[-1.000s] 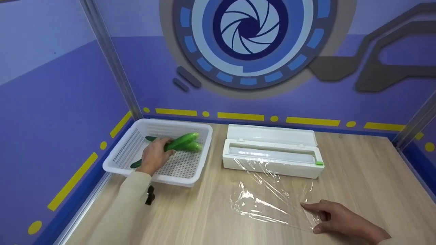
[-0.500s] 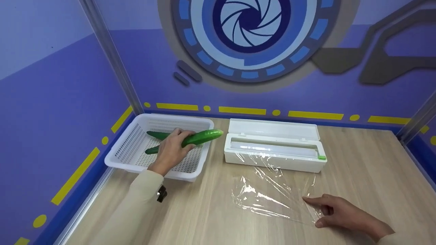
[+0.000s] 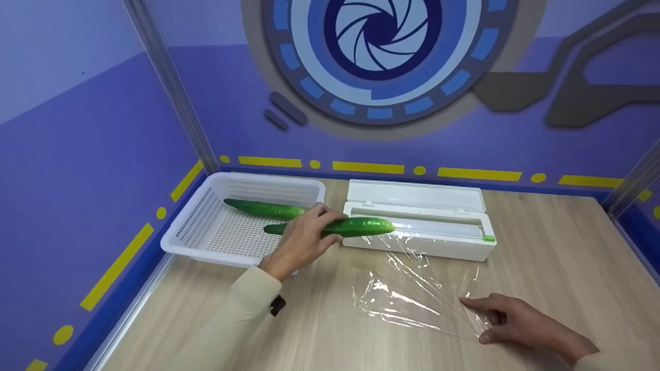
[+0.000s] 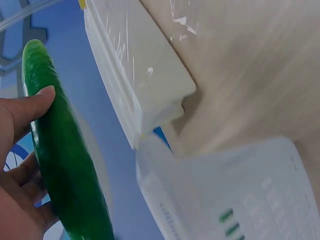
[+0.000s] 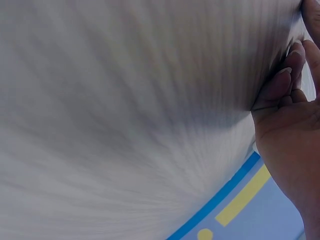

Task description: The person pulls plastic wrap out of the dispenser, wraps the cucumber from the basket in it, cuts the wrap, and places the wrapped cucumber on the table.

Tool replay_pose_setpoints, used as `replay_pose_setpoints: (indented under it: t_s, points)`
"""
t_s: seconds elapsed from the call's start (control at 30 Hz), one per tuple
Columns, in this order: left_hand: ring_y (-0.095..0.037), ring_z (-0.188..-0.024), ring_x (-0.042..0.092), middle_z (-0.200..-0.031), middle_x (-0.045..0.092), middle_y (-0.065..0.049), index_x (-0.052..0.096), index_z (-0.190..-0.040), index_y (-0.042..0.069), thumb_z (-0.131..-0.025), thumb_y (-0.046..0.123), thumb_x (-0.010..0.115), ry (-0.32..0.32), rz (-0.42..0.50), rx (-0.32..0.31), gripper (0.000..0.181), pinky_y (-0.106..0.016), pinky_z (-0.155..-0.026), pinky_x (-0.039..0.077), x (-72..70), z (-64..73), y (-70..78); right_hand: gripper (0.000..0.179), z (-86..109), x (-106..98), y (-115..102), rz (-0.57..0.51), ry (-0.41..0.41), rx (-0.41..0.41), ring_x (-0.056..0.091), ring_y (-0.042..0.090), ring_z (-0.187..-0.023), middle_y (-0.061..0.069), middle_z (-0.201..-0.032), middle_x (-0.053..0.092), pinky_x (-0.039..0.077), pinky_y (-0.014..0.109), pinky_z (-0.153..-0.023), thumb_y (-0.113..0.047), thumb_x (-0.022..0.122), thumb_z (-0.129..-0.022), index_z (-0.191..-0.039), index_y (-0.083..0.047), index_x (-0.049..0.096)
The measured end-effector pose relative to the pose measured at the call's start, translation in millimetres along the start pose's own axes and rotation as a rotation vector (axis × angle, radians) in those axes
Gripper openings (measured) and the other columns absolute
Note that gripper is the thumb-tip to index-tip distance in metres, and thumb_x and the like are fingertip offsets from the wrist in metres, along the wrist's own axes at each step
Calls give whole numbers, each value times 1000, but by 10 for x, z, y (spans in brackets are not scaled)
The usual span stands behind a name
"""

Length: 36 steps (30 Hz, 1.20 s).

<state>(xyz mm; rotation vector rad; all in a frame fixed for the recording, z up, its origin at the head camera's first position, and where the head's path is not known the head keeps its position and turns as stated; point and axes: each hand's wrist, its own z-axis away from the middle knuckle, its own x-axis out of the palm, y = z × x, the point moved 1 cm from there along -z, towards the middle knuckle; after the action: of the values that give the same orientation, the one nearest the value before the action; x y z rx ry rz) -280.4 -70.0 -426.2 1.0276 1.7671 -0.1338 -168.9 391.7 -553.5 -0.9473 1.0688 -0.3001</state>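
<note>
In the head view my left hand [image 3: 304, 234] grips a green cucumber [image 3: 363, 226] around its middle, between the basket and the wrap box. The left wrist view shows the thumb over the same cucumber [image 4: 65, 150] and the fingers behind it. A second cucumber [image 3: 268, 208] lies in the white basket. My right hand [image 3: 521, 322] rests at the right edge of a sheet of clear plastic wrap [image 3: 402, 304], index fingertip and thumb tip spread apart on it, other fingers bent under. The sheet runs from the roll [image 3: 438, 228] in the white wrap box, whose lid stands open.
The white perforated basket [image 3: 180, 221] stands at the left back, near the side wall. The wrap box [image 3: 423, 250] is right of it, a green piece [image 3: 488, 238] at its right end. Printed walls close off the back and sides of the wooden table [image 3: 330, 330].
My left hand has lifted the cucumber out of the basket and carried it right, up to the wrap box's left end. The right hand has stayed at the wrap's edge.
</note>
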Motion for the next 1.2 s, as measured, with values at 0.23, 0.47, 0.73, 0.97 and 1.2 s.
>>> replay_pose_setpoints:
  t_s: [0.23, 0.47, 0.73, 0.97, 1.2]
  points:
    - [-20, -97, 64, -111, 66, -5, 74, -131, 17, -91, 22, 86, -47, 30, 55, 41, -40, -82, 55, 167, -14, 227, 70, 9, -3, 9, -41, -2, -35, 51, 12, -87, 2, -103, 58, 42, 26, -67, -24, 85, -91, -153, -8, 56]
    - [-15, -93, 60, -113, 65, 0, 74, -132, 20, -93, 25, 85, -127, 67, 46, 41, -30, -81, 51, 348, -17, 383, 68, -4, -14, 45, -45, 27, -158, 53, 20, -82, 8, -94, 59, 43, 29, -64, -17, 85, -91, -151, -5, 56]
    - [-9, -96, 59, -117, 67, 5, 75, -132, 23, -94, 31, 83, -236, 90, 36, 39, -26, -82, 48, 586, -42, 559, 66, 2, 0, 42, -69, 35, -218, 55, 22, -76, 13, -87, 59, 45, 30, -61, -11, 86, -90, -149, -2, 58]
    - [-4, -94, 63, -118, 75, 8, 77, -131, 20, -90, 31, 87, -307, 113, 46, 43, -23, -83, 48, 832, -107, 678, 68, 7, 18, 42, -48, 46, -230, 55, 21, -74, 11, -84, 59, 45, 27, -60, -13, 87, -89, -149, -2, 57]
    - [4, -78, 57, -100, 78, 14, 81, -116, 22, -83, 31, 93, -316, 122, 46, 36, -19, -73, 44, 1085, -138, 747, 68, 14, -2, 56, -49, 37, -193, 55, 13, -74, 8, -85, 59, 45, 26, -60, -16, 88, -89, -149, -3, 57]
